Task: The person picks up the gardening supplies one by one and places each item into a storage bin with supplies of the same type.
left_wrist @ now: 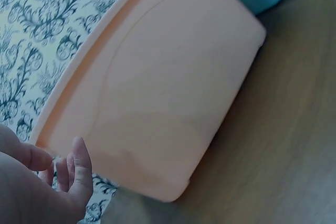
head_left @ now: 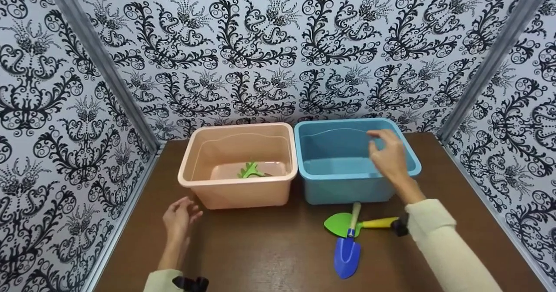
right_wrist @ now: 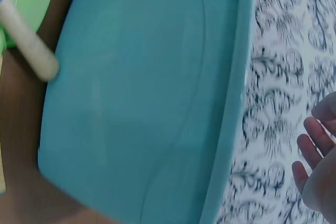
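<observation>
My right hand [head_left: 390, 156] hovers over the right side of the blue tub [head_left: 347, 193], fingers loosely bent, with nothing in its grasp. At the front left corner of the peach tub [head_left: 243, 196], my left hand [head_left: 179, 217] hangs relaxed and holds nothing. Inside the peach tub lies a small green hand rake [head_left: 249, 170], its handle partly hidden by the front wall. In front of the blue tub, a blue trowel [head_left: 347, 257] with a pale wooden handle lies across a green trowel [head_left: 338, 223] with a yellow handle. The blue trowel's handle end [right_wrist: 44, 66] is right at the blue tub's wall.
Both tubs stand side by side at the back of a brown table [head_left: 260, 248]. Patterned wall panels [head_left: 269, 57] enclose the table behind and on both sides, with grey corner posts [head_left: 482, 61]. Dark wrist devices [head_left: 191, 283] sit at both sleeve cuffs.
</observation>
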### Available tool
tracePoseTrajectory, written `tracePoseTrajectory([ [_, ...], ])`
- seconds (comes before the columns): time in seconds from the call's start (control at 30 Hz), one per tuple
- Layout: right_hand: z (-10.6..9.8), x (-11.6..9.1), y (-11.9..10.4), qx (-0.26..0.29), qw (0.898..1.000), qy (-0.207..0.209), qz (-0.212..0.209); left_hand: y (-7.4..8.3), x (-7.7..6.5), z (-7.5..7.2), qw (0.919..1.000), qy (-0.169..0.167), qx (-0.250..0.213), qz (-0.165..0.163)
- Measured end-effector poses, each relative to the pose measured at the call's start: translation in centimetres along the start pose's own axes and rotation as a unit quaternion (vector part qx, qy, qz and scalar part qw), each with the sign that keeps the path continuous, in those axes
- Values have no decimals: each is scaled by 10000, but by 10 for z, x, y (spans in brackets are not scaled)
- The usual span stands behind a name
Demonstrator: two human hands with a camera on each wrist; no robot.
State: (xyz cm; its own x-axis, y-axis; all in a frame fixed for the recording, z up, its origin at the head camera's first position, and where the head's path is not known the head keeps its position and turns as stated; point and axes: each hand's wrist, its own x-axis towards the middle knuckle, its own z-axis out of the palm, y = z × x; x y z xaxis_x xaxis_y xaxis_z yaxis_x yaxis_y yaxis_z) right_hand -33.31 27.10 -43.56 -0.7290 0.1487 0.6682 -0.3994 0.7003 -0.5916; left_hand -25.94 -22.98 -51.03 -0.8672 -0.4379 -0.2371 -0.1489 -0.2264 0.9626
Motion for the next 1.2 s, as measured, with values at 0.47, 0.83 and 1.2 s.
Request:
tracePoseTrajectory([
  [0.47,-59,1,38,-511,9901,97,1304,-50,-35,58,9934,-1105,270,112],
  [0.83,-65,-8,45,-363,9741,-568,2158,-88,-63,111,9772,-1918,888,203],
  [1.2,-65,-19,60,-175,9589,-650,2756,-119,-90,144,9611,-2446,1249,292],
])
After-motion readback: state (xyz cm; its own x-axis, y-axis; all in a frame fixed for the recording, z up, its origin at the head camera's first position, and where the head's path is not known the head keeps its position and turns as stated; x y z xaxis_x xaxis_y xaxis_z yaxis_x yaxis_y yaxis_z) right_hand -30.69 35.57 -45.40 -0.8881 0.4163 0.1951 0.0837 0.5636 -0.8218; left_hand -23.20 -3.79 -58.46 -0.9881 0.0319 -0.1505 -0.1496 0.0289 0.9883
